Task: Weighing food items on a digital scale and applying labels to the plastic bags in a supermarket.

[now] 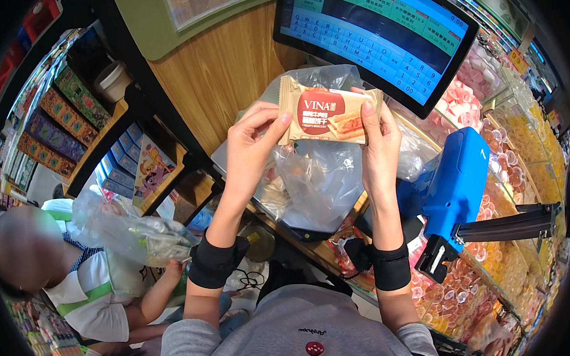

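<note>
A wrapped biscuit packet [323,125], tan with a dark red patch and a picture of filled biscuits, is held up flat between my two hands. My left hand [256,133] pinches its left end between thumb and fingers. On the other end my right hand [381,135] has its thumb pressed on the front, with the other fingers behind. Just below the packet lies a clear plastic bag [317,186] with some small wrapped items showing through at its left, resting on what looks like a scale. Black bands circle both my forearms.
A touchscreen [376,41] stands beyond the packet. To the right are a blue handheld device [455,187] with a black strap and bins of wrapped sweets [472,297]. At the lower left, a person [105,284] holds a filled plastic bag [143,235]. Shelves of boxes [62,124] stand left.
</note>
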### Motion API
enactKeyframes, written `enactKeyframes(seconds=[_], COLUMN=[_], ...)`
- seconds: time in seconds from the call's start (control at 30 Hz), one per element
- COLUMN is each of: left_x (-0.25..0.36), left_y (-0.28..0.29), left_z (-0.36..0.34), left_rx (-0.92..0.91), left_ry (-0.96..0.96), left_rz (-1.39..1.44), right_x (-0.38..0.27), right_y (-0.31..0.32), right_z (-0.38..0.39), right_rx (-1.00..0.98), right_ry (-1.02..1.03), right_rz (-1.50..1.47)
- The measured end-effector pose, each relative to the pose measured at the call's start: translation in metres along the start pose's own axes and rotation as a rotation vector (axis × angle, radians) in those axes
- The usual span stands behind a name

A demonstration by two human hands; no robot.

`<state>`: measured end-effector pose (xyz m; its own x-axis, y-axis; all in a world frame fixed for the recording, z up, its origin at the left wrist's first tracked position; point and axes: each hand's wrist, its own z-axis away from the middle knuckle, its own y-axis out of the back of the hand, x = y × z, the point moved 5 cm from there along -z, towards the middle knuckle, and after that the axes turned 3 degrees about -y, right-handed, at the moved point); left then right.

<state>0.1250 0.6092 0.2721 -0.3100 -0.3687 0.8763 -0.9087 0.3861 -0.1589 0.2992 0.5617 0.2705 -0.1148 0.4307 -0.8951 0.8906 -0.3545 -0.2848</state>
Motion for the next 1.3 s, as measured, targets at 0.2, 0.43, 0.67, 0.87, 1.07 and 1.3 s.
enactKeyframes(seconds=[0.2,0.43,0.67,0.87,1.07,1.3], left_x=[0.018,-0.052,0.062,0.128,0.145,0.136], left_y=[-0.002,-0.015,-0.066,-0.088,-0.103,-0.111], left_z=[0.014,-0.004,-0.001,0.056,0.125,0.204], left_rx=[0.264,-0.128,-0.168,-0.078,0.119,0.385], left_ry=[-0.373,0.379,0.137,0.166,0.230,0.288], left_rz=[-0.657,0.145,0.644,0.452,0.306,0.275], right_x=[-0.017,0.011,-0.007,-0.044,-0.089,-0.106], right_y=[0.023,0.030,0.024,0.048,0.086,0.113], right_z=[0.022,0.046,0.092,0.146,0.184,0.213], right_rx=[0.272,0.264,0.185,0.042,-0.145,-0.282], right_ry=[0.166,0.206,0.266,0.287,0.200,0.226], right_rz=[0.318,0.533,0.477,0.400,0.542,0.459])
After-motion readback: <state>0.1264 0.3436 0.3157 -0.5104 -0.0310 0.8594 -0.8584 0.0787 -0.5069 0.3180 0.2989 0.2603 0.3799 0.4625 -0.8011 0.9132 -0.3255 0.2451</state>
